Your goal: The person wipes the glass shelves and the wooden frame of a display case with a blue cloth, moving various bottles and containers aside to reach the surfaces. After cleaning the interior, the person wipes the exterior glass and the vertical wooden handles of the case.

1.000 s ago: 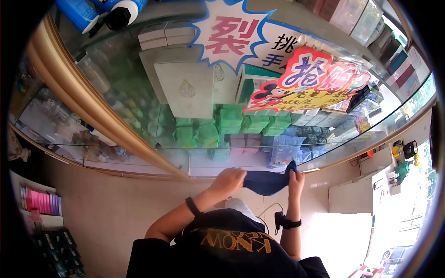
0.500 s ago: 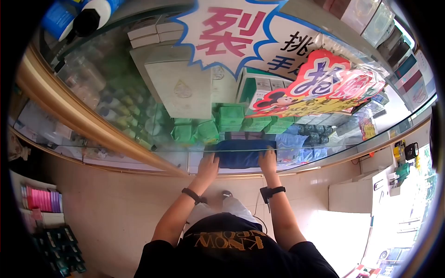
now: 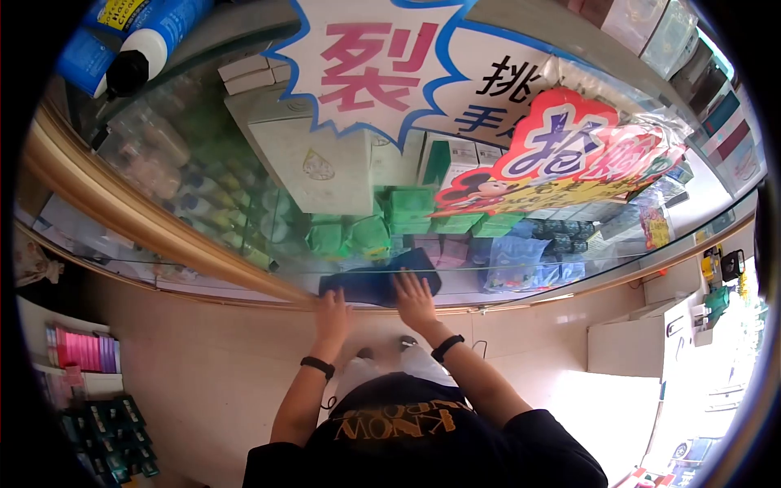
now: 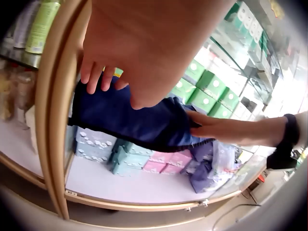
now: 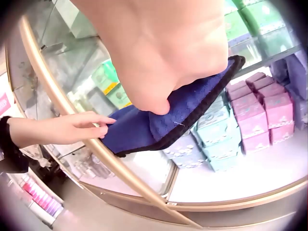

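Note:
A dark blue cloth with black edging spans the front of a glass display case, both hands on it. My left hand is at its left end; in the left wrist view the straight fingers lie over the blue fabric. Farther right, my right hand rests on the cloth with fingers straight and spread. The right wrist view has the thumb over the fabric and the lower black edge sticking out; the hand's other fingers are hidden there.
Behind the glass stand green boxes, pink boxes and blue packs. A gold frame post rises close to my left hand. Price signs and blue bottles stand on the countertop. Shelves stand at the left.
The cloth went from being held up in front of the case to spread against its front, then slid left. Both hands moved left with it, and the right fingers now lie spread.

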Tool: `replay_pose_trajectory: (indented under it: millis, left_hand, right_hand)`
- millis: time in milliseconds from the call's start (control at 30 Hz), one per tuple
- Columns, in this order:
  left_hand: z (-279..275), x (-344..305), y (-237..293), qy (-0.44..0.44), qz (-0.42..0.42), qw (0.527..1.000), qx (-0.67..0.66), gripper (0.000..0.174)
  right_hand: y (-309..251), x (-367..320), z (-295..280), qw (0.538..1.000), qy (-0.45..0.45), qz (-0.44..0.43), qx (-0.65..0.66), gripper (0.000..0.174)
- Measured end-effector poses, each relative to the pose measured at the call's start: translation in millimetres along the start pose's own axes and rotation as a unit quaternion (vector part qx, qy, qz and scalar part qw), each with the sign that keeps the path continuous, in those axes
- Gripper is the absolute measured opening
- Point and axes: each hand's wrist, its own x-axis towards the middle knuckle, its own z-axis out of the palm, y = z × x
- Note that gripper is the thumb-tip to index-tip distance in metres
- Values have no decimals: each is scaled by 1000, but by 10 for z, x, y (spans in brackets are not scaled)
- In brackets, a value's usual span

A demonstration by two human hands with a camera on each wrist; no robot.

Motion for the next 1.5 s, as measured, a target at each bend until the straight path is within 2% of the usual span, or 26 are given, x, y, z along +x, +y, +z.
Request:
replay_pose_trajectory:
  millis: [67,100,233,333,467,533,600,667,733,800,900,1033,1167,1267,1300,1333,1400,1433,1467,1500]
  left_hand:
    - [117,-29,-198,40,-20,999,17,63]
    - [201,-37,-282,32,2,999,42,62]
    - [175,8,-107,59,39,991,111,61]
    - [228,90,9,16,44,997,60,61]
    - [334,131,312,-40,107,993,1,65]
    - [352,154,528,-77,147,986,-21,67]
    - [418,208,714,-77,160,984,-21,67]
    - [443,297,908,-125,223,967,-13,67]
    - [480,364,1027,-134,234,963,-22,67]
    - [535,462,1131,-138,266,953,-44,68]
    - [627,673,1384,-135,286,947,-56,70]
    - [827,1042,1825,-153,311,937,-45,76]
    - [890,1283,2228,-145,330,933,-7,78]
    - [932,1252,2297,-134,323,937,26,78]
    - [942,1230,2274,-127,340,928,77,79]
    - [926,1215,2256,-120,357,917,129,79]
    - [884,1099,2124,-111,347,920,141,75]
    - [863,1028,2028,-103,344,920,156,71]
    - [893,958,1916,-105,340,921,156,71]
    - [918,885,1796,-66,321,931,161,66]
  right_hand:
    - [-196,102,49,1000,-2,-12,18,68]
    - [-232,132,45,999,-5,-24,34,67]
    - [-112,117,-20,997,-23,-4,67,61]
    - [210,9,-114,991,-40,89,95,46]
    - [767,-37,-239,982,0,154,105,54]
    - [967,39,-311,983,-13,159,90,58]
    - [1070,103,-378,988,-20,143,60,58]
    - [1226,39,-352,986,-15,147,75,61]
    - [1343,-146,-349,977,25,204,63,62]
    - [1512,-292,-399,971,30,230,49,63]
    - [1804,-424,-534,944,32,327,19,63]
    - [2260,-385,-693,906,39,422,6,62]
    - [2568,-300,-795,877,36,479,-4,63]
    - [2579,-226,-845,871,8,490,-12,66]
    - [2554,-197,-859,875,6,485,-13,66]
    - [2540,-185,-851,883,-3,470,-25,65]
    - [2460,-251,-798,896,-24,442,-48,63]
    - [2430,-300,-682,910,12,408,-72,58]
    - [2308,-296,-700,911,10,406,-70,58]
    - [2158,-294,-698,926,0,371,-77,55]
